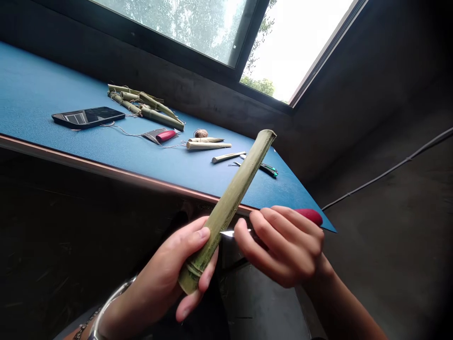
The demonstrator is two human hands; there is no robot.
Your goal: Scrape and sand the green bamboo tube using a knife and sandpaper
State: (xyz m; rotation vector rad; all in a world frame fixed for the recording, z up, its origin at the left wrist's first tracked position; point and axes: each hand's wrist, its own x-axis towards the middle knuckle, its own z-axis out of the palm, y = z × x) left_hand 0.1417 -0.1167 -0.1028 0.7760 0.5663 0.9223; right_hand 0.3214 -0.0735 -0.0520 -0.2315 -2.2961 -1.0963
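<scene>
Mottled green bamboo tube (226,212) in closed left fingers (201,238), right fingers (272,226) gripping red-handled knife (310,216).

this 1 view comes from a camera worn on the person's head, facing forward and down, its frame tilted to one side. the left hand (159,278) and right hand (283,245) sit close to the lens along the bottom, with the blue-topped table (53,94) and window (170,28) farther off above.

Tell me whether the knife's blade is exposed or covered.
Exposed: the bare steel blade of the red-handled knife juts out past the right hand.
</scene>
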